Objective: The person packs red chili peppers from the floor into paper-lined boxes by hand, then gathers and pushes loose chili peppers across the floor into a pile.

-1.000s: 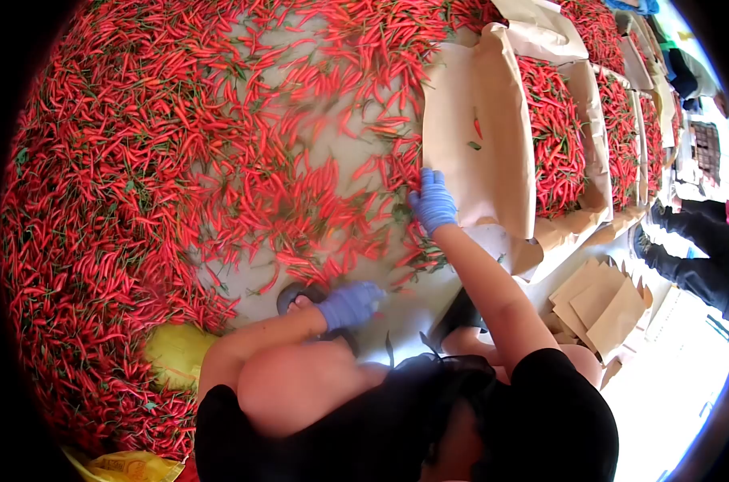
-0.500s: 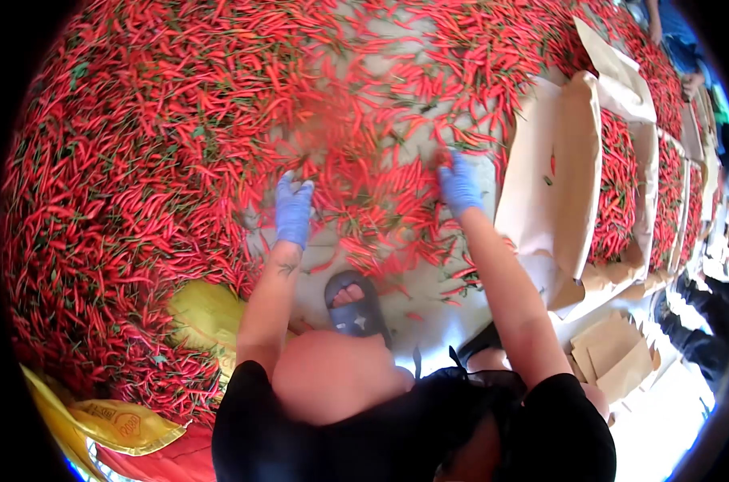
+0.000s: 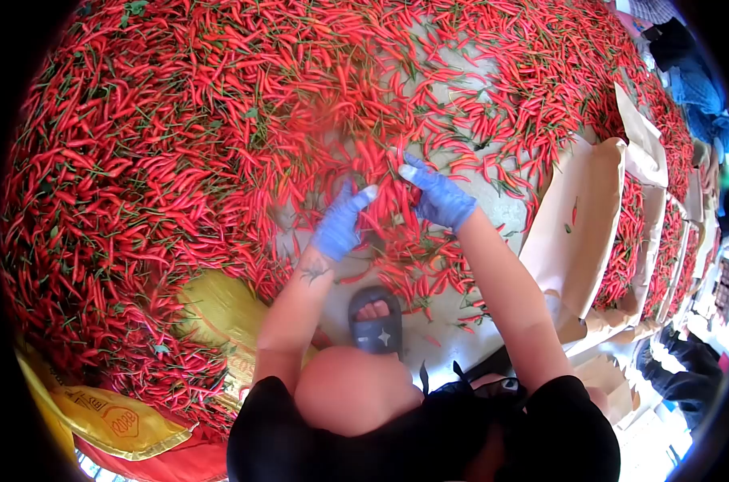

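Red chili peppers (image 3: pixel 156 128) with green stems cover the floor in a wide heap. My left hand (image 3: pixel 342 218), in a blue glove with pale fingertips, is at the near side of a cluster of chilies. My right hand (image 3: pixel 435 193), gloved the same way, faces it from the right. Between the two hands lies a bunch of chilies (image 3: pixel 393 205), gathered by both. The fingers of each hand are curved around its sides. Some peppers just beyond the hands are blurred. A paper-lined box (image 3: pixel 569 225) with one chili inside stands to the right.
Filled paper-lined boxes (image 3: pixel 653 241) stand in a row at the right. Yellow sacks (image 3: pixel 220 313) lie at the lower left. My sandalled foot (image 3: pixel 374 317) is below my hands. Folded brown paper (image 3: pixel 609 386) lies at the lower right, near another person's dark-clad legs (image 3: pixel 686 369).
My hands were apart and have come together around a bunch of chilies. Earlier still, my right hand was at the box edge and my left near my foot. The view has shifted left.
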`<state>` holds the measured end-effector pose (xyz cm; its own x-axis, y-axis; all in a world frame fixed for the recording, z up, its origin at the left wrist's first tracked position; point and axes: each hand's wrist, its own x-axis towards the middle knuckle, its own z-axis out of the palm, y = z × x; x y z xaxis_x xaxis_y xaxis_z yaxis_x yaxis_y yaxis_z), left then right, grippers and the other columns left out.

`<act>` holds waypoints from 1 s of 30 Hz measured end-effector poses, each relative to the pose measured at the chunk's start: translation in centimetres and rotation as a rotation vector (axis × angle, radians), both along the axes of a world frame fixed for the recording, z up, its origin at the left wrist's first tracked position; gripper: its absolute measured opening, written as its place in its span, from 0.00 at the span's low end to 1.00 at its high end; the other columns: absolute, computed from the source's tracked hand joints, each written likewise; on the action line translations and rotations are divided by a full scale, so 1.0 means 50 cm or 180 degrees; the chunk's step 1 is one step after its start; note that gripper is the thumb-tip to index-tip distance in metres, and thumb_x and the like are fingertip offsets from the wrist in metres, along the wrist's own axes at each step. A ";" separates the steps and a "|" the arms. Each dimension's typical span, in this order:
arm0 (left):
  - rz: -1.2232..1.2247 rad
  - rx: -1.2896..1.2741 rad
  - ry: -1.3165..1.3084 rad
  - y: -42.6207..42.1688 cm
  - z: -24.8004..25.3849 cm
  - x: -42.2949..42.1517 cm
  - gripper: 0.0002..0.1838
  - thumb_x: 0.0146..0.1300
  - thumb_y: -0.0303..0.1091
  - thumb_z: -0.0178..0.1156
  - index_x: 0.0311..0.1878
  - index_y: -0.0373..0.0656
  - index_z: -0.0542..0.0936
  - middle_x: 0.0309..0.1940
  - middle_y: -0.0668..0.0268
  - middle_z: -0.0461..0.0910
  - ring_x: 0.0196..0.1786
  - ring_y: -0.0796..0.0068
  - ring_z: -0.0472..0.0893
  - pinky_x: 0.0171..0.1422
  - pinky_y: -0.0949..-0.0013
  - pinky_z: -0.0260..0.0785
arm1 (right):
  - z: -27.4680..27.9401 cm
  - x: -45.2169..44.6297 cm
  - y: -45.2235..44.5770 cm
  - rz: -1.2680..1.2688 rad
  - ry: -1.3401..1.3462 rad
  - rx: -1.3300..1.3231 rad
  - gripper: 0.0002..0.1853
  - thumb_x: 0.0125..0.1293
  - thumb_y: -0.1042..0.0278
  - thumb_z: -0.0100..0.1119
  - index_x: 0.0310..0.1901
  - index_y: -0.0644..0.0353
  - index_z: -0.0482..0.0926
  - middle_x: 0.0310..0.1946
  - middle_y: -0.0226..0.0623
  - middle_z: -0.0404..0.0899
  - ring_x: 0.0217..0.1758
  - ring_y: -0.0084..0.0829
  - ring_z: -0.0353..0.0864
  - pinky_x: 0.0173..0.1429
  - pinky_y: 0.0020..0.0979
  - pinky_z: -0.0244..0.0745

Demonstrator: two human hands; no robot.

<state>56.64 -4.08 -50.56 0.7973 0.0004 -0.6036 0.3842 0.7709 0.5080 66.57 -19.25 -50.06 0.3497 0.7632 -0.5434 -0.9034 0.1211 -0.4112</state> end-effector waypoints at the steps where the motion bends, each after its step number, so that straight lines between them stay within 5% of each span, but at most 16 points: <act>1: 0.0005 -0.0037 0.0007 -0.007 0.004 -0.007 0.30 0.56 0.33 0.59 0.62 0.50 0.61 0.49 0.66 0.74 0.49 0.71 0.76 0.49 0.62 0.72 | 0.014 -0.008 -0.003 0.0005 0.0007 -0.0037 0.34 0.62 0.63 0.55 0.66 0.51 0.50 0.55 0.33 0.68 0.54 0.28 0.71 0.58 0.35 0.67; 5: 0.0230 -0.0355 -0.0217 -0.059 0.019 0.017 0.21 0.60 0.29 0.55 0.57 0.49 0.65 0.44 0.67 0.76 0.47 0.73 0.77 0.45 0.65 0.75 | 0.011 -0.047 -0.011 -0.0493 -0.0572 -0.0694 0.33 0.62 0.56 0.55 0.66 0.49 0.52 0.55 0.29 0.67 0.56 0.27 0.69 0.53 0.40 0.70; 7: 0.0110 -0.0205 -0.0172 -0.092 0.042 0.043 0.21 0.60 0.30 0.55 0.57 0.50 0.66 0.43 0.67 0.76 0.46 0.74 0.77 0.42 0.63 0.75 | -0.012 -0.041 -0.032 -0.0434 -0.1681 -0.1201 0.34 0.62 0.53 0.55 0.66 0.49 0.52 0.52 0.29 0.69 0.52 0.26 0.70 0.48 0.36 0.71; 9: -0.0297 -0.0042 0.0140 -0.120 0.072 0.066 0.27 0.62 0.28 0.52 0.63 0.53 0.58 0.50 0.65 0.71 0.51 0.70 0.73 0.51 0.59 0.71 | 0.061 -0.031 -0.071 -0.0545 -0.1346 -0.1505 0.34 0.62 0.51 0.54 0.66 0.50 0.53 0.51 0.28 0.70 0.50 0.25 0.71 0.47 0.34 0.72; 11: -0.0318 -0.0047 -0.0116 -0.153 0.081 0.086 0.20 0.60 0.33 0.54 0.56 0.52 0.66 0.46 0.67 0.75 0.46 0.72 0.77 0.40 0.63 0.75 | 0.113 -0.017 -0.103 -0.1098 -0.1034 -0.1401 0.27 0.65 0.60 0.52 0.62 0.59 0.60 0.51 0.33 0.71 0.53 0.21 0.68 0.58 0.25 0.64; 17: -0.0890 -0.0925 -0.0783 -0.220 0.137 0.124 0.30 0.53 0.29 0.52 0.62 0.41 0.61 0.54 0.59 0.70 0.55 0.60 0.73 0.58 0.53 0.67 | 0.155 0.015 -0.248 -0.1080 -0.0938 -0.0541 0.25 0.64 0.58 0.53 0.59 0.57 0.62 0.47 0.29 0.74 0.45 0.18 0.74 0.47 0.26 0.73; 19: -0.1275 -0.1493 -0.0947 -0.236 0.142 0.128 0.30 0.52 0.30 0.53 0.61 0.42 0.62 0.54 0.59 0.70 0.56 0.61 0.72 0.59 0.53 0.66 | 0.165 0.012 -0.279 -0.0347 -0.1792 -0.0893 0.27 0.61 0.60 0.56 0.60 0.57 0.61 0.46 0.29 0.75 0.43 0.21 0.76 0.43 0.27 0.75; 21: -0.1248 -0.0976 -0.0711 -0.244 0.135 0.115 0.31 0.51 0.31 0.55 0.61 0.44 0.63 0.54 0.59 0.70 0.56 0.60 0.72 0.59 0.53 0.66 | 0.158 0.005 -0.291 -0.0292 -0.1910 -0.1229 0.29 0.57 0.68 0.60 0.59 0.58 0.61 0.45 0.32 0.76 0.44 0.24 0.77 0.44 0.29 0.76; 24: -0.1888 -0.0665 -0.1071 -0.265 0.160 0.120 0.32 0.51 0.37 0.57 0.62 0.49 0.62 0.54 0.60 0.70 0.55 0.59 0.72 0.57 0.50 0.66 | 0.136 0.003 -0.307 -0.1121 -0.1843 -0.0352 0.29 0.52 0.83 0.58 0.57 0.60 0.62 0.46 0.35 0.75 0.45 0.26 0.77 0.48 0.29 0.76; 30: -0.1821 -0.0332 -0.0818 -0.337 0.252 0.169 0.31 0.57 0.48 0.54 0.62 0.48 0.61 0.55 0.58 0.69 0.55 0.60 0.73 0.55 0.49 0.67 | 0.171 0.047 -0.366 -0.1153 -0.2277 -0.0436 0.30 0.53 0.82 0.58 0.59 0.60 0.61 0.48 0.34 0.73 0.46 0.24 0.75 0.50 0.27 0.73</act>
